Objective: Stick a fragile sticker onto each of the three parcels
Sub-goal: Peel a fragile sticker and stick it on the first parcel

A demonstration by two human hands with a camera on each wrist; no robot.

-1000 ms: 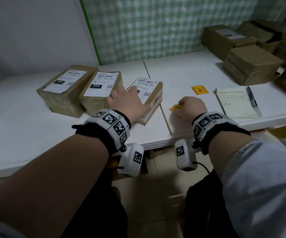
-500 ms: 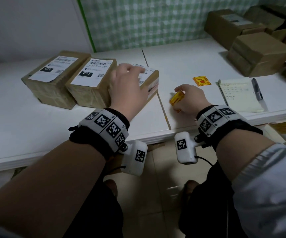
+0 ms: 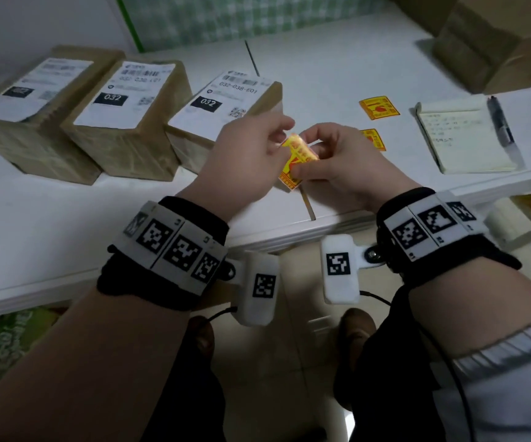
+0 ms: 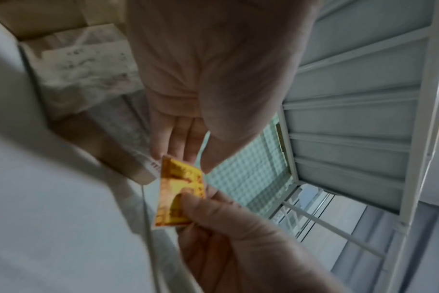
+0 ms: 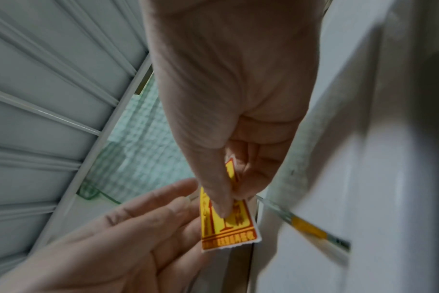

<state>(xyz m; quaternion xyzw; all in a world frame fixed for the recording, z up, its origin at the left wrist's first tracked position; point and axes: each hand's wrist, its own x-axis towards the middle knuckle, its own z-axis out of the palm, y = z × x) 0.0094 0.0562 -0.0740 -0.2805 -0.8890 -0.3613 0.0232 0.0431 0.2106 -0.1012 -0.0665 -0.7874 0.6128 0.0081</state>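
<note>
Three brown parcels with white labels stand in a row at the left of the white table: left point(image 3: 34, 113), middle point(image 3: 124, 119), right point(image 3: 222, 106). My right hand point(image 3: 337, 164) pinches a yellow-and-red fragile sticker point(image 3: 296, 161) between thumb and fingers, just above the table in front of the right parcel. In the right wrist view the thumb presses the sticker's point(image 5: 228, 224) printed face. My left hand point(image 3: 251, 154) has fairly straight fingers point(image 4: 173, 142) whose tips touch the sticker's point(image 4: 178, 190) top edge. Two more stickers lie on the table, one farther back point(image 3: 379, 107) and one nearer point(image 3: 375, 139).
A notepad point(image 3: 462, 135) with a pen point(image 3: 501, 126) along its right edge lies to the right of the stickers. Larger cardboard boxes point(image 3: 497, 43) are stacked at the back right. A seam point(image 3: 307, 202) splits the table below my hands.
My left hand has left the right parcel and come over to the sticker. My right hand has lifted the sticker off the table and turned it upright between both hands.
</note>
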